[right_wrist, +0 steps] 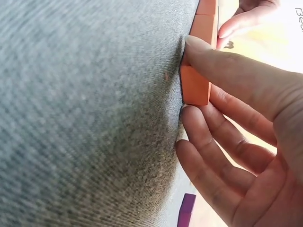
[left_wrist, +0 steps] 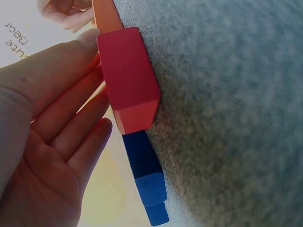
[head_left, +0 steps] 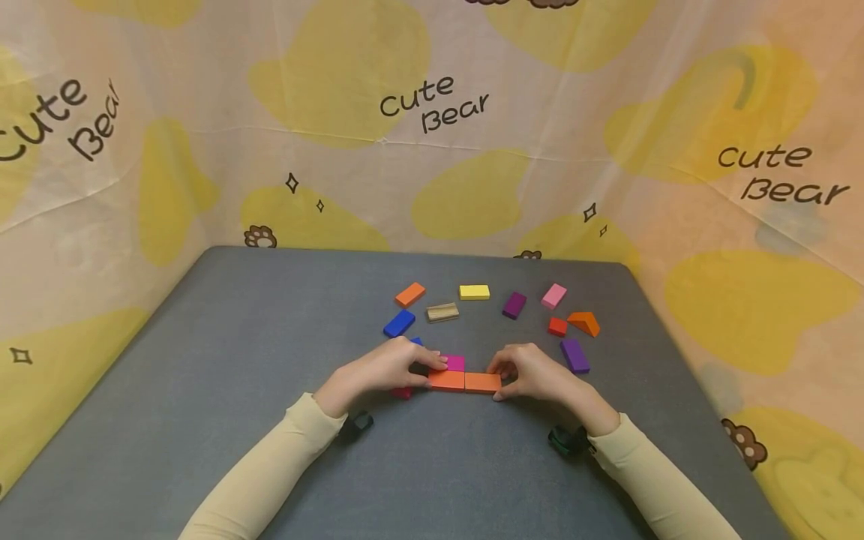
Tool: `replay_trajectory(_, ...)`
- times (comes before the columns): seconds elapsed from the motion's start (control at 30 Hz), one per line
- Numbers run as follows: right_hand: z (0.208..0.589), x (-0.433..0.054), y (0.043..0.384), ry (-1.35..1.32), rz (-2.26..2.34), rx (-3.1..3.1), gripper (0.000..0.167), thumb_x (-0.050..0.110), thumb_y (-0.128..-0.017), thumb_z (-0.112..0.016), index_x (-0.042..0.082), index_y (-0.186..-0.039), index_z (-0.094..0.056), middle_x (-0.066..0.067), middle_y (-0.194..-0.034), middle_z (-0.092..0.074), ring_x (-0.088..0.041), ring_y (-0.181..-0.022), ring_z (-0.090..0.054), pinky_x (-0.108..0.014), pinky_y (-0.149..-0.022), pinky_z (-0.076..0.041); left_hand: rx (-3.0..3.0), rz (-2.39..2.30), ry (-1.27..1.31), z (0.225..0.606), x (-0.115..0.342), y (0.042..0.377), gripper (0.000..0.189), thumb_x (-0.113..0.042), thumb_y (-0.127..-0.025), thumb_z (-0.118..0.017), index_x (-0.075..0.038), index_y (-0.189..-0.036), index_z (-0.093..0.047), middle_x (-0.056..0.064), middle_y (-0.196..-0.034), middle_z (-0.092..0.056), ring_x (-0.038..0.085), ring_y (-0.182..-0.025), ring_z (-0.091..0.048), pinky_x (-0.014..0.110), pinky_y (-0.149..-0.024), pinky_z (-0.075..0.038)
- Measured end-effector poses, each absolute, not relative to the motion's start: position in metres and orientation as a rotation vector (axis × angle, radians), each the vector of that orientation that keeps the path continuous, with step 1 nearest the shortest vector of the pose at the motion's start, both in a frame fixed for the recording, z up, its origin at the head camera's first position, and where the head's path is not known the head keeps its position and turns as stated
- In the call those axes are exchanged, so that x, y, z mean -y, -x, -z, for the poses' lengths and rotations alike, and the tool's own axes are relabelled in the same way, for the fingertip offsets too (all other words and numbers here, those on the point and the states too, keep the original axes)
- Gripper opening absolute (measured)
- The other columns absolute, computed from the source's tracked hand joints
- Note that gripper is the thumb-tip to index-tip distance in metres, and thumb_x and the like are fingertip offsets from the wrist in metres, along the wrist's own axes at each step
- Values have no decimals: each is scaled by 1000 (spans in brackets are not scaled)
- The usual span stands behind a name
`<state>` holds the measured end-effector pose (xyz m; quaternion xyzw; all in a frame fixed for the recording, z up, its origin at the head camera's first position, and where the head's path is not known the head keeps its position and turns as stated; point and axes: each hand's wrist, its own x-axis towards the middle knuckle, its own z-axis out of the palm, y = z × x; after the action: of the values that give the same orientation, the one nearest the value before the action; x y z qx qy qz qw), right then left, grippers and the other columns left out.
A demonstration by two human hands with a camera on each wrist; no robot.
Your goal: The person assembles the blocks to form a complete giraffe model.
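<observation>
Two orange blocks lie end to end on the table, a left orange block [head_left: 447, 382] and a right orange block [head_left: 482, 383]. A magenta block [head_left: 456, 363] lies against the far side of the left one. My left hand [head_left: 381, 371] holds the left orange block, thumb at its near side and fingers reaching over the magenta block. With thumb and fingers, my right hand [head_left: 540, 375] pinches the outer end of the right orange block [right_wrist: 195, 85]. Partly hidden by my left hand are a red block [left_wrist: 128, 71] and a blue block [left_wrist: 142, 156].
Behind my hands lie a blue block [head_left: 399, 323], an orange block [head_left: 409, 294], a wood-coloured block [head_left: 442, 313] and a yellow block [head_left: 474, 292]. Toward the right are purple blocks [head_left: 574, 355], a pink block [head_left: 553, 296], a red block [head_left: 557, 326] and an orange arch-like block [head_left: 584, 322].
</observation>
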<state>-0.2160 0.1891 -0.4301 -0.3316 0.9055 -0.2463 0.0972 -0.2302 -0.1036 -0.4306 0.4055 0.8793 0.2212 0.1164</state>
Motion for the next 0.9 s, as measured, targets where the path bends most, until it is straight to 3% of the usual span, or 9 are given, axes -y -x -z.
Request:
replay_trajectory(0.6, 428, -190, 217, 979, 748, -2700, 33, 36, -74, -80, 17, -98, -70, 6, -89, -66, -9, -79, -60, -23, -71, -52, -2568, -646, -1205, 431, 102, 230, 37, -23, -85, -72, -24, -121, -67, -6, -129, -60, 6, -123, -52, 30, -99, -46)
replay_trajectory(0.9, 410, -183, 265, 896, 985, -2639, 44, 29, -79, -77, 5, -114, -67, -10, -109, -70, -22, -100, -67, -38, -85, -55, -2567, -652, -1186, 431, 103, 230, 36, -24, -85, -72, -25, -121, -67, -7, -128, -61, 6, -122, -53, 31, -101, -45)
